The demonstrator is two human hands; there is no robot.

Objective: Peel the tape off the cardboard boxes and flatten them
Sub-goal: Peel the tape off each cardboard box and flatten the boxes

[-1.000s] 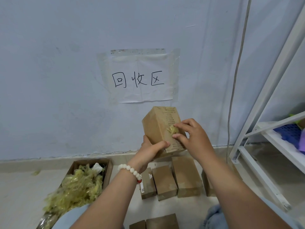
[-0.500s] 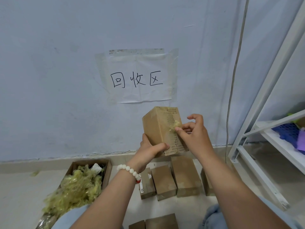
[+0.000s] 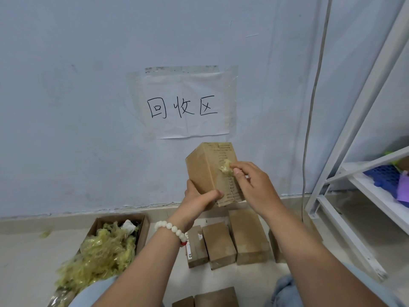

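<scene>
A tall brown cardboard box is held upright in front of the wall. My left hand grips its lower end, thumb across the front face. My right hand pinches a crumpled wad of yellowish tape that still clings to the box's right face, where torn paper marks run down the edge.
Several closed brown boxes lie on the floor below my hands, more at the bottom edge. An open carton at left overflows with peeled tape. A white metal shelf stands at right. A paper sign is taped to the wall.
My right hand pulled away a little to the right and then came back onto the box face, with the tape bunched into a wad between thumb and fingers. The left hand kept its grip.
</scene>
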